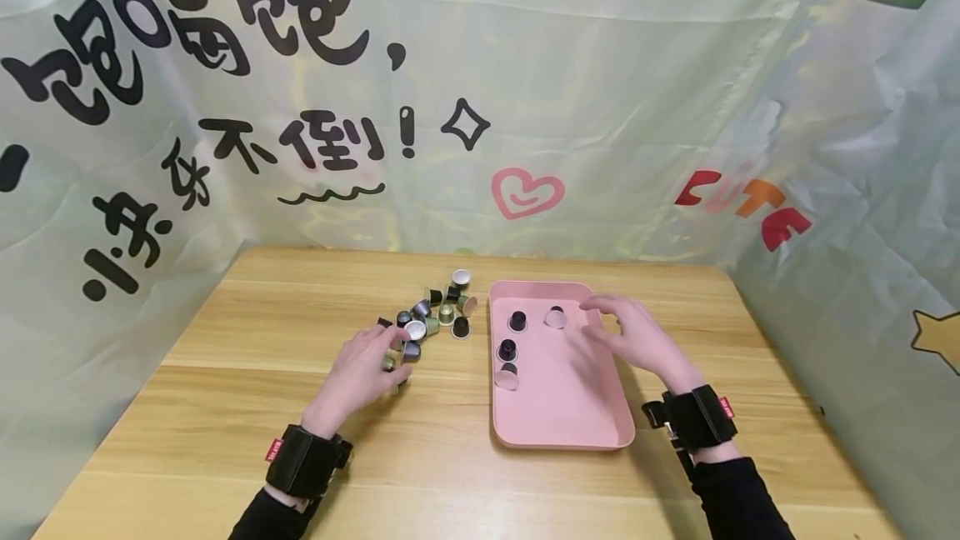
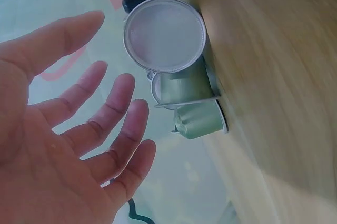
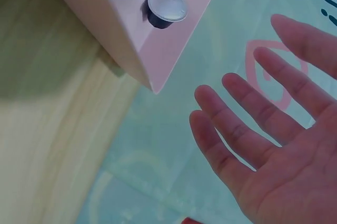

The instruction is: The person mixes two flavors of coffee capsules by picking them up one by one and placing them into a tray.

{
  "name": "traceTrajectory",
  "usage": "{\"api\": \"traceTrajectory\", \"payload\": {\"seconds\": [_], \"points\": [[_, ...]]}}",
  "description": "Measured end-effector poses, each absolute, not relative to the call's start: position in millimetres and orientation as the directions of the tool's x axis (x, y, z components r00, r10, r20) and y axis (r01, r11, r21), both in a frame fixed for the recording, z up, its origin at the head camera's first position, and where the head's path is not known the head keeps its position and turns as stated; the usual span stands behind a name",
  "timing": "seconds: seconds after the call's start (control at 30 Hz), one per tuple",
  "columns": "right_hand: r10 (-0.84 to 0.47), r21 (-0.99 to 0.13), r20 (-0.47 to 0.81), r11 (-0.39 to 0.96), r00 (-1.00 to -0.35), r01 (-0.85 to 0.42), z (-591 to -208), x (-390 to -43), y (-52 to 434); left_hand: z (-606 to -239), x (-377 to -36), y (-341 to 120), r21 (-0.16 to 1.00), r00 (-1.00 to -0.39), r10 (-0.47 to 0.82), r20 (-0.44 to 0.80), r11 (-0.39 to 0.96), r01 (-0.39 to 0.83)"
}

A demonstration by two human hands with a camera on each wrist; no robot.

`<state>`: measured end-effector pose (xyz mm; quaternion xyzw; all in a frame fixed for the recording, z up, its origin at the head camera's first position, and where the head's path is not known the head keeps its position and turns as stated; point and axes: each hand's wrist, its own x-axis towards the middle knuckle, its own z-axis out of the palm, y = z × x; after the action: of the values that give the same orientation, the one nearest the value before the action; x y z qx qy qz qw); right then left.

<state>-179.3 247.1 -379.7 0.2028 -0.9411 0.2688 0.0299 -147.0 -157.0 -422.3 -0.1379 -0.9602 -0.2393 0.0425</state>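
Observation:
My left hand (image 1: 363, 369) hovers at the near left side of a loose pile of coffee capsules (image 1: 446, 313), its fingers spread and slightly bent. In the left wrist view the palm holds nothing, and a capsule with a silver lid (image 2: 166, 34) faces it, with green capsules (image 2: 199, 120) beyond. The right hand (image 1: 637, 338) is over the right rim of a pink tray (image 1: 562, 419), fingers apart and palm bare. Nearest to it in the tray is a capsule (image 1: 555, 318) lying tilted, its lid showing in the right wrist view too. Left fingers hide part of the pile.
Along the tray's left side are more capsules: two dark ones (image 1: 507, 350) stand lid down and one (image 1: 507, 377) lies on its side. Wooden table (image 1: 420, 473) surrounds the pile and tray. A printed cloth (image 1: 600, 107) hangs behind the table.

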Motion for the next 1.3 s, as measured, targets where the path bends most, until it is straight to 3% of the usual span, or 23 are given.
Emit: {"api": "traceTrajectory", "payload": {"seconds": [0.43,0.87,1.3], "points": [[-0.28,-0.567,0.22,0.743,-0.934,-0.356,-399,-163,255,-416,-137,-156,0.292,-0.933,0.337,0.13,0.886,0.361],[-0.23,-0.626,0.23,0.71,-0.946,-0.324,-409,-156,259,-418,-133,-152,0.124,-0.86,0.479,0.175,0.856,0.502],[-0.239,-0.63,0.219,0.706,-0.946,-0.324,-415,-155,259,-428,-132,-149,0.098,-0.849,0.487,0.206,0.853,0.513]]}}
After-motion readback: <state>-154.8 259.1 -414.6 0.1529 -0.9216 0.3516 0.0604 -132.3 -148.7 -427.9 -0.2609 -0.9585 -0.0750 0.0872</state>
